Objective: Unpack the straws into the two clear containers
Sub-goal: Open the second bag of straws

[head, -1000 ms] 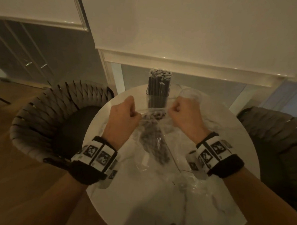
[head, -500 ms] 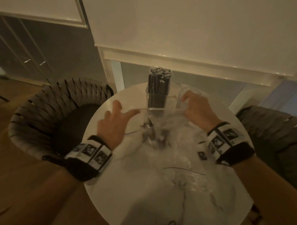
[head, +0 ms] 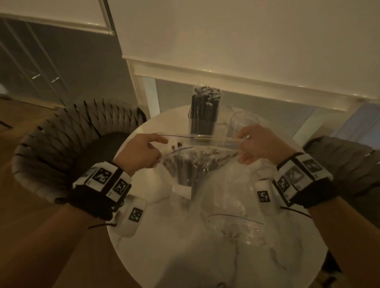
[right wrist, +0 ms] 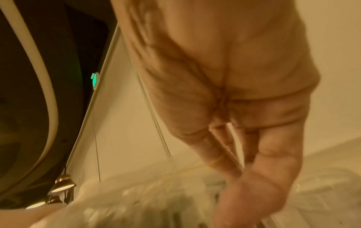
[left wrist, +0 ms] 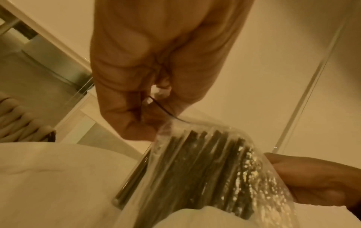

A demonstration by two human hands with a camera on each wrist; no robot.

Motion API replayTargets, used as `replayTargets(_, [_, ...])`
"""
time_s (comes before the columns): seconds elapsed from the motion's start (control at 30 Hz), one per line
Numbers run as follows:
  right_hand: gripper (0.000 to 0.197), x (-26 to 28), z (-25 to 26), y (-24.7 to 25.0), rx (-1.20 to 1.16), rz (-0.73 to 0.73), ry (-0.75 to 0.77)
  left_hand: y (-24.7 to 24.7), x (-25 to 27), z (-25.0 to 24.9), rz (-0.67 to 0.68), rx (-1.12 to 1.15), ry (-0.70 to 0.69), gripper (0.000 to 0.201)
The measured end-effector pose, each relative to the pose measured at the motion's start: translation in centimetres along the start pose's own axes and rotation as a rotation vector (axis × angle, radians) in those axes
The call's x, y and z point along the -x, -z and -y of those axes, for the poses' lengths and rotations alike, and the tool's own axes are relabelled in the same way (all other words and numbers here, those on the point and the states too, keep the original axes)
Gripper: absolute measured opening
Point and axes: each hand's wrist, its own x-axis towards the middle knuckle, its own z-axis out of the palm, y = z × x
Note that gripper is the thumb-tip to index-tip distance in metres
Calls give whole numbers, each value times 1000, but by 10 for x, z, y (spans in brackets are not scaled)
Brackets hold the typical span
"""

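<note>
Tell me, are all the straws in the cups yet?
Not yet. One clear container already stands packed with dark straws. The left hand and right hand are pinching open a clear plastic bag still full of straws. The second clear container beside the first looks empty, so that bagful is left.

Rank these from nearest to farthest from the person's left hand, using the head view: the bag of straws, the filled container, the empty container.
1. The bag of straws: pinched at its mouth by the left hand, between both hands.
2. The filled container: at the table's far edge, behind the bag.
3. The empty container: right of the filled one, beside the right hand.
</note>
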Motion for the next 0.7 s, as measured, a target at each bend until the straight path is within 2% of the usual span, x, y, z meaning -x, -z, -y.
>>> replayTargets(0.07, [26,-3,0,-12,-125,34,-50,-11,-2,0,34,173,103,47])
replayTargets(0.17, [32,-2,5,-28,-348,340,-75,-24,-4,-4,112,396,205,72])
replayTargets(0.2, [34,-2,6,-29,-441,421,-51,-26,-6,-4,118,413,205,75])
replayTargets(0.23, [39,-5,6,-29,-512,442,-19,-26,-8,-3,109,393,194,74])
replayTargets(0.27, [44,-10,4,-28,-539,402,4,-24,-10,-1,87,347,181,71])
replayTargets(0.3, [48,-15,2,-26,-515,298,10,-20,-12,2,53,273,162,66])
replayTargets(0.37, [50,-25,-3,-24,-320,39,6,-13,-16,8,-13,77,99,64])
replayTargets(0.4, [49,-29,-4,-25,-211,-43,16,-11,-18,10,-34,-43,61,69])
replayTargets(0.47, [43,-32,-2,-31,-93,-131,62,-10,-20,12,-44,-204,13,80])
replayTargets(0.5, [40,-29,2,-32,-102,-140,76,-11,-21,11,-35,-188,8,83])
replayTargets(0.53, [36,-24,7,-33,-136,-114,83,-12,-20,10,-18,-89,35,83])
replayTargets(0.6, [39,-6,17,-35,-193,93,74,-15,-16,4,49,185,130,71])
replayTargets(0.67, [67,7,20,-39,-202,325,87,-21,-13,-1,78,337,164,73])
replayTargets(0.7, [86,12,20,-42,-174,357,108,-25,-12,-2,73,373,148,82])
